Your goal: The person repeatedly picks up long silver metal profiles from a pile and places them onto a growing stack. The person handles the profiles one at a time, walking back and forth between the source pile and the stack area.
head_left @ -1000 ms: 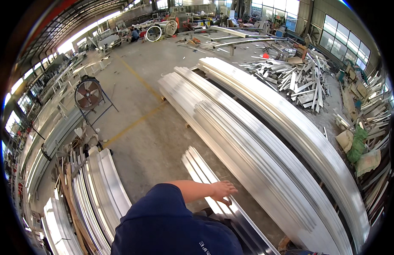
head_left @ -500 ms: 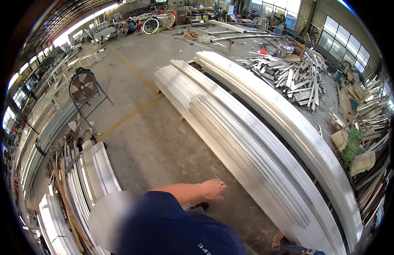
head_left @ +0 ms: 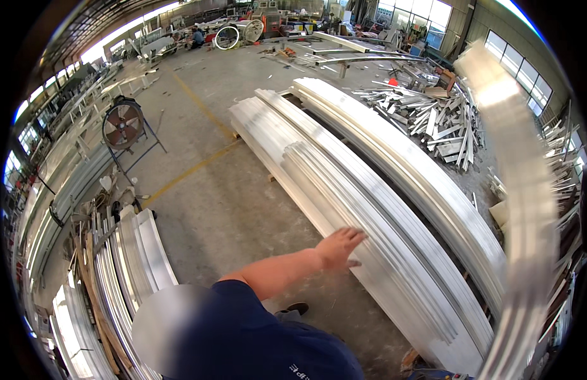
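Your left grip (head_left: 339, 248), a bare hand, is reaching out toward the right; its fingers are spreading and closing on nothing. In this view it is overlapping the near edge of the ribbed metal stack (head_left: 382, 253); whether it is touching the metal, I cannot tell. Your right grip is staying out of view, so its state is not being recorded.

Principal change: a long, pale profile (head_left: 531, 209) is now sweeping through the right side of the scene, running from near to far and blurring with motion. Half a second ago nothing was crossing there. What is supporting it is not showing. In my judgement, the work is now turning on controlling this length, and your visible hand is not contributing to its hold.

The profile is passing in front of the right-hand window and partly hiding the scrap beyond. The pale stack (head_left: 407, 149) is lying beyond the ribbed one; the offcut heap (head_left: 439, 123) is lying farther off. Your shoe (head_left: 298, 308) is showing on the floor (head_left: 242, 234), near and left of the ribbed stack.
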{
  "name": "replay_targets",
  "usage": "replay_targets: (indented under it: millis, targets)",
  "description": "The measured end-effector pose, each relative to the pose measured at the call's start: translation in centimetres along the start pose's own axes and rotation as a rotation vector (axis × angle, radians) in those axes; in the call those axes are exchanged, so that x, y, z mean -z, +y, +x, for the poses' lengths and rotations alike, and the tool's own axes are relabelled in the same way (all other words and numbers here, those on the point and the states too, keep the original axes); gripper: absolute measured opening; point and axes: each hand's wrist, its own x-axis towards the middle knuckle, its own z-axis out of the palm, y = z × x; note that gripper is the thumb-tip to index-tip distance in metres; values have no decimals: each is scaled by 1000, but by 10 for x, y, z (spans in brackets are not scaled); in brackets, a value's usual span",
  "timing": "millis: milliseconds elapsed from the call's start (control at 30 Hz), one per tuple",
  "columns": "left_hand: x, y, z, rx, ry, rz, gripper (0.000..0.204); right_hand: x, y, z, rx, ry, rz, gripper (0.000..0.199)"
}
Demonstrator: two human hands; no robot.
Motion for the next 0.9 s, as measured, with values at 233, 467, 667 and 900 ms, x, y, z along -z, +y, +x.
replay_targets:
  millis: [233, 467, 667, 900]
  targets:
    - [58, -16, 47, -173, 235, 75, 96, -87, -49, -30, 517, -316, -33, 62]
    - [8, -86, 61, -331, -510, 225, 120, -131, -129, -55, 703, -710, 52, 58]
    - [-88, -175, -29, -41, -1230, -51, 87, -195, -176, -50, 843, -828, 63, 61]
    - [-77, -215, -54, -235, -857, 37, 78, -285, -214, -40, 793, -1117, 32, 67]
